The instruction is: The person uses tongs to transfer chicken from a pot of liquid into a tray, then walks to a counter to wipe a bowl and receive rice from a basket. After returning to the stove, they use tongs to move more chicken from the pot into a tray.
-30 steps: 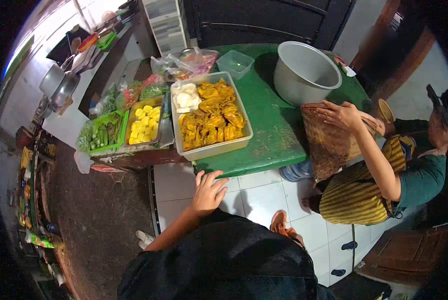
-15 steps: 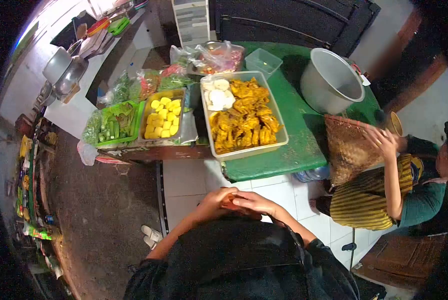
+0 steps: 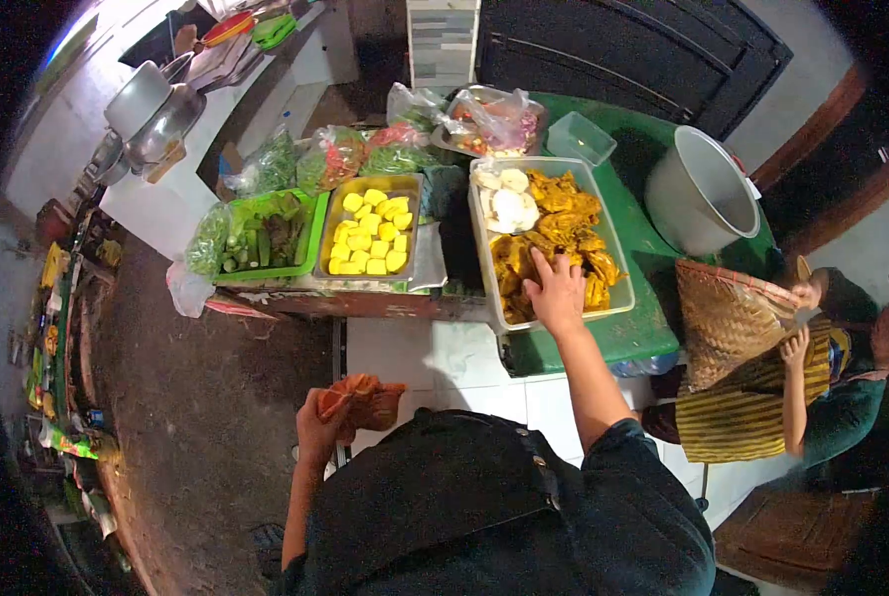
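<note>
The big pot is showing smooth, dull metal. The green tray is looking like shiny plastic. The woven basket is looking rough.

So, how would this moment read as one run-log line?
left hand: holding orange bundle | right hand: over tub, fingers at yellow-brown food | co-worker: beside woven basket

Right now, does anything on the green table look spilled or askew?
Nothing looks spilled or damaged. The big grey pot on the green table appears to lean, but the curved view may cause that.
</note>
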